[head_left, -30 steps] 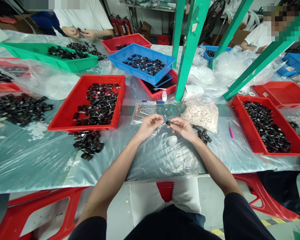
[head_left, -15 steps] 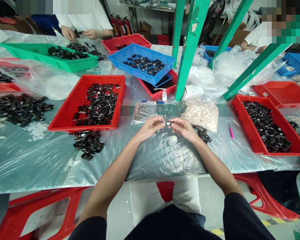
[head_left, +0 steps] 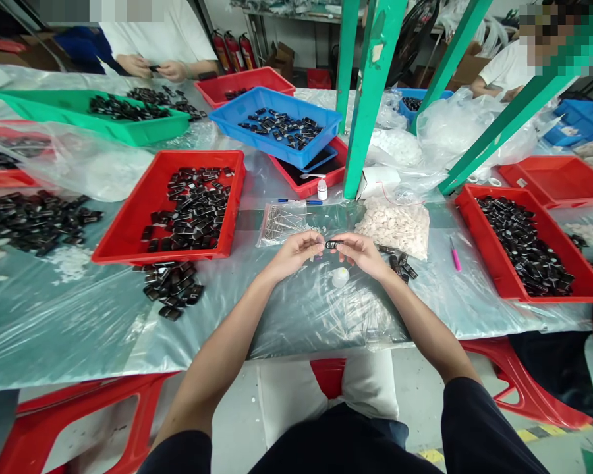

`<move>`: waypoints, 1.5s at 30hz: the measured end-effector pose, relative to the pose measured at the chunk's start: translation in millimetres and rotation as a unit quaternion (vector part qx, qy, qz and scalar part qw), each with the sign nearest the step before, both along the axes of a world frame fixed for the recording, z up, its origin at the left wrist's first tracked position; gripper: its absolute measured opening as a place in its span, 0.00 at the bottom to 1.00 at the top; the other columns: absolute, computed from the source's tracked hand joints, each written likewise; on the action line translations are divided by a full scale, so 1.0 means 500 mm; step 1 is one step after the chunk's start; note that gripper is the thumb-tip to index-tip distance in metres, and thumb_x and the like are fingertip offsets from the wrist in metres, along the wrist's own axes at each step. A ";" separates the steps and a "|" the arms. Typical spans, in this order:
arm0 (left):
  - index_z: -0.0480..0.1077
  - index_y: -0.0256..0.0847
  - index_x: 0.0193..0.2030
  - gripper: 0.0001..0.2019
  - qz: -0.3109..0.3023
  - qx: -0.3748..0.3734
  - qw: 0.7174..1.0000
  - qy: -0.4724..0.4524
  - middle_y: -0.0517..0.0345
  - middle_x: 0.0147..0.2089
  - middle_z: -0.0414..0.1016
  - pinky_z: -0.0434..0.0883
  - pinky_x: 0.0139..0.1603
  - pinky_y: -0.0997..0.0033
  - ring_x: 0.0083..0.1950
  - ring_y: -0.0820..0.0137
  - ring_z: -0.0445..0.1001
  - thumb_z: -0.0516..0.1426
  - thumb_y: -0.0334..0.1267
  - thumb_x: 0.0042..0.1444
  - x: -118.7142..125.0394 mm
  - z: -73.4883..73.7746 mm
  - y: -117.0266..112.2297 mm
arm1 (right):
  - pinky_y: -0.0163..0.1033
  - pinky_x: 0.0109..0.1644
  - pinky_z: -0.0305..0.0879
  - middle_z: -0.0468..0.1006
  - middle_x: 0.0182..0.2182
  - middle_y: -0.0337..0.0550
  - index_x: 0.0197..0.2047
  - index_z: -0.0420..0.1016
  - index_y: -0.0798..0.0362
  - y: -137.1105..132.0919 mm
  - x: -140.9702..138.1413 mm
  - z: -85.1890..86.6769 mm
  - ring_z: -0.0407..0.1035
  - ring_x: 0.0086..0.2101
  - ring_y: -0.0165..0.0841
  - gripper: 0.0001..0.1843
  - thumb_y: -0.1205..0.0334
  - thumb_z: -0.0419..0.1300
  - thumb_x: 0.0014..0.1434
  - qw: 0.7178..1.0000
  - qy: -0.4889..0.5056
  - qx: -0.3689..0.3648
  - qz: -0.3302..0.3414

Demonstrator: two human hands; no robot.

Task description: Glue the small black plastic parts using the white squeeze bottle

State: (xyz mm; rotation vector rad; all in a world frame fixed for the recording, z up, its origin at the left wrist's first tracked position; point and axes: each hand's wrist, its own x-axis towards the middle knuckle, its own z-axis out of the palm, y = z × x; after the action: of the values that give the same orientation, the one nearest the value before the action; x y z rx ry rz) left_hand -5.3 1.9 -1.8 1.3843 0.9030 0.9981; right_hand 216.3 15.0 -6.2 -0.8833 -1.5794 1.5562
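Note:
A small glossy black piece with a pale mark is held above the plastic-covered table. My right hand pinches its right end between thumb and fingers. Close at its left end is my left hand, thumb and fingertips pressed together; what they grip, if anything, is too small to make out. Below the hands stands a little translucent round cup. Several similar black pieces lie beside my right wrist. Behind my left hand is a clear bag of thin metal pins, and behind my right a bag of off-white bits.
Red trays of black pieces stand left and right. A loose pile lies before the left one. A pink-handled tool, a small white bottle and green posts are nearby. Co-workers' hands work across the table.
The black piece has turned slightly between my fingers, so its white face shows less and more black shows. My hands stay in nearly the same place. The camera view has shifted a little.

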 end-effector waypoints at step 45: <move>0.74 0.39 0.40 0.20 0.011 0.024 1.000 0.012 0.58 0.34 0.76 0.70 0.36 0.70 0.32 0.71 0.73 0.69 0.54 0.54 0.005 -0.014 0.000 | 0.34 0.25 0.62 0.84 0.33 0.45 0.46 0.84 0.54 0.001 0.006 0.000 0.70 0.26 0.30 0.22 0.45 0.69 0.58 1.000 -0.002 0.021 0.007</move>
State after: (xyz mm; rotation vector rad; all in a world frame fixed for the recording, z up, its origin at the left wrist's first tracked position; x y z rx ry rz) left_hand -2.9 1.7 -8.7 1.4329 0.9192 1.0282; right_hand 219.4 15.4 -6.0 -0.8546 -1.6184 1.5259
